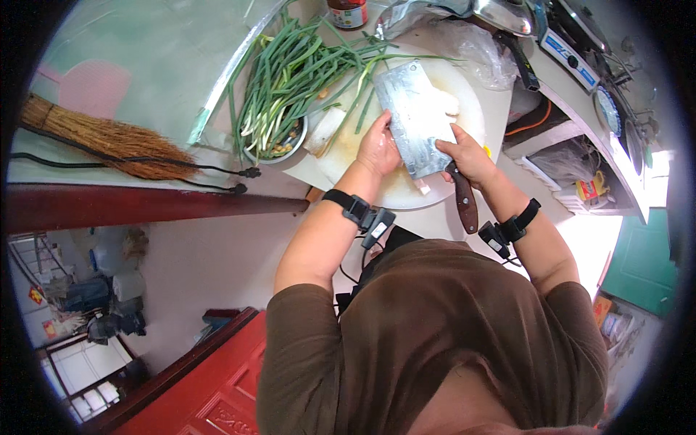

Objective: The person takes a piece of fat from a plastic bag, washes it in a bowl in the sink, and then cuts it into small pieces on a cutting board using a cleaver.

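A broad cleaver (409,117) is held flat-side up above a round white cutting board (474,117). My right hand (472,157) grips it where the blade meets the dark wooden handle (465,204), thumb on the blade. At the blade's left edge is my left hand (379,144); its fingers are partly hidden behind the steel, so I cannot see whether they grip it. A pale slab of food (325,130) lies at the board's left. A white piece (446,102) shows beside the blade, and a small pinkish-white piece (424,188) sits below it.
Green onions (304,65) heap over a bowl (300,142) at the left, overlapping the board. Behind stand a jar (349,13) and a clear plastic bag (484,57). A stove (571,57) is at right. A straw broom (119,136) and black cables (217,167) lie left.
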The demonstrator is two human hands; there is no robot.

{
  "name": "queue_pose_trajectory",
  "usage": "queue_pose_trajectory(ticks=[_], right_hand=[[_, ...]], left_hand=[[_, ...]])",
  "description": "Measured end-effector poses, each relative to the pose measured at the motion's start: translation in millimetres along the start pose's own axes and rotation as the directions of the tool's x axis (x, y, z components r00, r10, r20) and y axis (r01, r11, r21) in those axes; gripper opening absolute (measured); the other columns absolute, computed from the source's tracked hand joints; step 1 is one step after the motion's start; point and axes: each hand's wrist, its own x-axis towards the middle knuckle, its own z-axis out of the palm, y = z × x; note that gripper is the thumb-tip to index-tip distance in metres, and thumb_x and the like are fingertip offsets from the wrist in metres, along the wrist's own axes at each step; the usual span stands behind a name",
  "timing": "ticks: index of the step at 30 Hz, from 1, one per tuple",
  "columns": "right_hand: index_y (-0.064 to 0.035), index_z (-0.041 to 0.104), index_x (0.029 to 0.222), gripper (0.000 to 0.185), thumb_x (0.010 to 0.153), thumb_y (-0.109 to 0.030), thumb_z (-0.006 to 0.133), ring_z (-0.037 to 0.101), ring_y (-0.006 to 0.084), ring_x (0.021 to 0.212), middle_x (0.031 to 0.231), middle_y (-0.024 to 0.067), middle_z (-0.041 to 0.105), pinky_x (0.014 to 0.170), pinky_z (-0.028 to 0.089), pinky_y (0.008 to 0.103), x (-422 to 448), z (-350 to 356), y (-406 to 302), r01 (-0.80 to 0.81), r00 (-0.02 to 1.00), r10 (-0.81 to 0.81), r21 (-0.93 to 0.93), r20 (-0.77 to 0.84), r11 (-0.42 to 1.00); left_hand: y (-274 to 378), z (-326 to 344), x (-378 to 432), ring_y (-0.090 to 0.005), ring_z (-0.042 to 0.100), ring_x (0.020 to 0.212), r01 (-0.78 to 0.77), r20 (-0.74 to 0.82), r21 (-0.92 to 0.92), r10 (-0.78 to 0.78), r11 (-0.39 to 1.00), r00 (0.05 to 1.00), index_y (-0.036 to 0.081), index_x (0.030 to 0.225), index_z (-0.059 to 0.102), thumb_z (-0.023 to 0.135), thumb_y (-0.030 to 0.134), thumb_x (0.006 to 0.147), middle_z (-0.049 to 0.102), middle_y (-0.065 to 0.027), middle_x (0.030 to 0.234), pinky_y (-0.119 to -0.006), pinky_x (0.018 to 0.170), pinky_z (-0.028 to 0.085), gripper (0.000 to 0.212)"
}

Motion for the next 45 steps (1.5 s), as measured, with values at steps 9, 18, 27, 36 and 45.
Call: queue_pose_trajectory(ticks=[9, 18, 27, 36, 45], right_hand=[[-0.0046, 0.041, 0.106, 0.026, 0.082, -0.011, 0.048, 0.048, 0.0100, 0.048, 0.076, 0.0062, 0.052, 0.034, 0.041, 0.0213, -6.0, -47.5, -14.4, 0.085, 0.984, -0.092, -0.050, -0.154, 0.995], [-0.0035, 0.043, 0.100, 0.022, 0.081, -0.012, 0.050, 0.047, 0.0096, 0.046, 0.072, 0.0047, 0.052, 0.032, 0.039, 0.0209, -29.7, -76.2, -16.6, 0.132, 0.922, -0.140, -0.047, -0.360, 0.990], [-0.0054, 0.042, 0.100, 0.019, 0.083, -0.011, 0.047, 0.043, 0.0095, 0.036, 0.068, 0.0039, 0.052, 0.030, 0.035, 0.0204, -40.4, -77.6, -12.6, 0.212, 0.909, -0.214, -0.046, -0.358, 0.976], [-0.0062, 0.042, 0.104, 0.024, 0.082, -0.013, 0.049, 0.047, 0.0091, 0.044, 0.072, 0.0029, 0.054, 0.036, 0.040, 0.0204, -53.6, -69.5, -24.6, 0.190, 0.922, -0.243, -0.196, -0.301, 0.962], [-0.0050, 0.042, 0.109, 0.031, 0.082, -0.018, 0.048, 0.056, 0.0350, 0.071, 0.078, 0.0228, 0.056, 0.065, 0.045, 0.0396, -44.6, -29.3, 19.7, 0.185, 0.965, 0.057, -0.823, 0.254, 0.537]], left_hand=[[-6.7, -19.3, 10.3, -0.0230, 0.052, 0.082, -0.096, -0.221, 0.628, 0.295, 0.772, 0.930, 0.005, 0.084, 0.052, 0.052, 0.018, 0.080, 0.054, -0.0083, 0.089, -0.037, 0.076, 0.042, 0.015], [-80.2, 41.7, 20.0, -0.0254, 0.042, 0.101, 0.035, 0.176, 0.459, 0.129, -0.888, 0.976, 0.005, 0.092, 0.059, 0.058, 0.035, 0.071, 0.051, -0.0101, 0.101, -0.040, 0.081, 0.035, 0.037], [-97.9, 26.9, 41.4, -0.0271, 0.042, 0.105, 0.097, 0.100, 0.610, 0.198, -0.786, 0.975, 0.001, 0.096, 0.055, 0.052, 0.018, 0.072, 0.053, -0.0113, 0.101, -0.036, 0.084, 0.037, 0.029], [-42.6, 21.9, -8.8, -0.0172, 0.052, 0.063, 0.099, -0.100, 0.995, 0.378, 0.022, 0.920, 0.004, 0.081, 0.048, 0.055, 0.008, 0.067, 0.054, -0.0103, 0.069, -0.030, 0.057, 0.043, 0.016], [59.1, -29.9, -79.7, -0.0073, 0.042, 0.057, -0.131, -0.192, 0.927, 0.744, 0.351, 0.640, 0.003, 0.077, 0.046, 0.056, 0.004, 0.068, 0.048, -0.0004, 0.067, -0.021, 0.051, 0.036, 0.013]])
